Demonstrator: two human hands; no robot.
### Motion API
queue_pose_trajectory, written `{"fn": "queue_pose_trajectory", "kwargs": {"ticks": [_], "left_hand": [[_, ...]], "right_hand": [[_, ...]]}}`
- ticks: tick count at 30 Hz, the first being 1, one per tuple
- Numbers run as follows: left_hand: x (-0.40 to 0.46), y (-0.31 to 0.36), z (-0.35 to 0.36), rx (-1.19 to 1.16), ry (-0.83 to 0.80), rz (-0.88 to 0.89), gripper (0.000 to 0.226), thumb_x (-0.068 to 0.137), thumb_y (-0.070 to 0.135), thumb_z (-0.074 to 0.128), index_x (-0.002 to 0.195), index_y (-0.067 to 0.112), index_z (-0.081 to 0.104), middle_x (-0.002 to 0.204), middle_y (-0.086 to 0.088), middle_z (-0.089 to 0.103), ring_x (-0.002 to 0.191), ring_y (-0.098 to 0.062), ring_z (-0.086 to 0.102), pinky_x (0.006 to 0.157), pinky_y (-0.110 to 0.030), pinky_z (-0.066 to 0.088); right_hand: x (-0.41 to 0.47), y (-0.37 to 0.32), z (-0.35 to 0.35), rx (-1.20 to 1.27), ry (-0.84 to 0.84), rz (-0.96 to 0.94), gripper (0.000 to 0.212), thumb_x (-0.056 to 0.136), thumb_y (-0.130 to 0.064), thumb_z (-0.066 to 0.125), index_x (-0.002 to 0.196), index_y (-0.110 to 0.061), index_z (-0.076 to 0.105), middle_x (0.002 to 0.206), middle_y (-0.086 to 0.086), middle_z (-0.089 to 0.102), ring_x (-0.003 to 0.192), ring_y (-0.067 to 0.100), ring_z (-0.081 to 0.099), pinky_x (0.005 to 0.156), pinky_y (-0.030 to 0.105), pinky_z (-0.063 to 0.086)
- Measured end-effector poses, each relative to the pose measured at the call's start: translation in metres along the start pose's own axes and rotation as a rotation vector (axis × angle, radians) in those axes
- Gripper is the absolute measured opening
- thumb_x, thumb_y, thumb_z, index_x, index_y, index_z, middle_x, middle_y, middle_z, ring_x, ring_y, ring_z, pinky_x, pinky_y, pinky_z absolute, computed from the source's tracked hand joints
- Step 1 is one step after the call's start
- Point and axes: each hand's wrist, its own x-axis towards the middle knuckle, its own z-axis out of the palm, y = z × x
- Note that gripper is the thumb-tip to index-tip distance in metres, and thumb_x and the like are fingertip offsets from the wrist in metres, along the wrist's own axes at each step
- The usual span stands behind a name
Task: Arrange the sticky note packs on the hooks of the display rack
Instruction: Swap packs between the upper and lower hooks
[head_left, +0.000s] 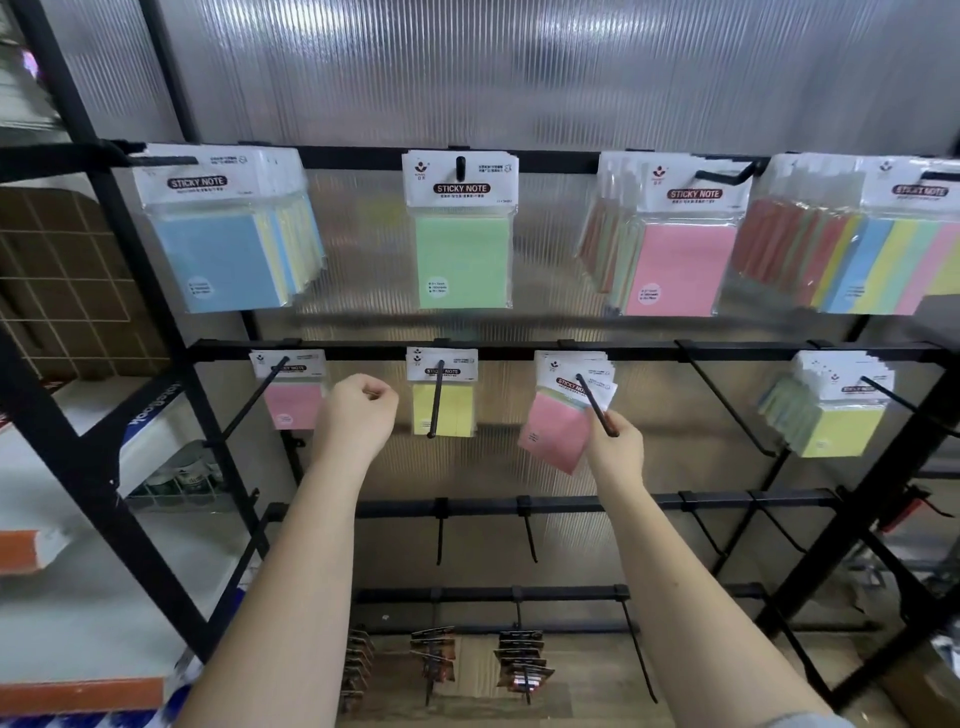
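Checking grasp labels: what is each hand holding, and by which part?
Right hand grips the lower right edge of the tilted pink sticky note pack hanging on a middle-row hook. Left hand is a closed fist, holding nothing visible.

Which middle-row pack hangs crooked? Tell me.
The pink pack on the third hook, beside the right hand. It tilts sideways; the pink pack at far left and the yellow pack hang straight.

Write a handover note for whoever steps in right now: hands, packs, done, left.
Left hand: fist, holds nothing, raised before the second row.
Right hand: grip on the tilted pink pack at the third hook of the second row.
Done: top row's four hooks hold packs; second row has packs on four hooks.
Left: seat the pink pack; the fourth second-row hook and the row below are bare.
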Motion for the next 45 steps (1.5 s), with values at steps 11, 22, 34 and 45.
{"fn": "queue_pose_trajectory", "kwargs": {"ticks": [11, 22, 34, 45], "left_hand": [[0.003, -0.011, 0.007, 0.016, -0.090, 0.048, 0.018, 0.093, 0.018, 0.047, 0.102, 0.015, 0.062, 0.099, 0.003, 0.059, 0.087, -0.015, 0.051, 0.066, -0.027, 0.037], [0.034, -0.009, 0.023, 0.138, -0.353, 0.078, 0.050, 0.098, 0.011, 0.039, 0.146, 0.004, 0.027, 0.148, -0.012, 0.036, 0.129, -0.025, 0.041, 0.104, -0.032, 0.032], [0.042, -0.026, 0.048, -0.143, -0.303, -0.015, 0.024, 0.092, 0.007, 0.048, 0.115, 0.003, 0.054, 0.107, -0.009, 0.057, 0.093, -0.022, 0.052, 0.078, -0.028, 0.037], [0.043, -0.020, 0.073, -0.498, -0.443, -0.099, 0.025, 0.102, 0.024, 0.036, 0.094, 0.009, 0.054, 0.080, -0.004, 0.053, 0.076, -0.021, 0.048, 0.066, -0.026, 0.038]], "right_hand": [[-0.038, -0.005, -0.019, 0.220, 0.125, 0.025, 0.025, 0.092, -0.017, 0.049, 0.080, 0.002, 0.060, 0.069, 0.002, 0.046, 0.068, 0.016, 0.037, 0.059, 0.028, 0.025], [-0.087, -0.032, -0.035, -0.114, 0.298, -0.087, 0.037, 0.096, -0.019, 0.040, 0.060, -0.011, 0.035, 0.057, 0.000, 0.038, 0.052, 0.015, 0.031, 0.049, 0.028, 0.021], [-0.119, -0.062, -0.055, -0.130, 0.370, -0.134, 0.039, 0.094, -0.017, 0.042, 0.058, -0.013, 0.027, 0.055, 0.000, 0.028, 0.052, 0.016, 0.025, 0.050, 0.031, 0.018], [-0.123, -0.060, -0.071, 0.083, 0.387, -0.113, 0.031, 0.094, -0.019, 0.048, 0.089, 0.009, 0.062, 0.074, 0.007, 0.052, 0.070, 0.016, 0.041, 0.063, 0.028, 0.029]]}}
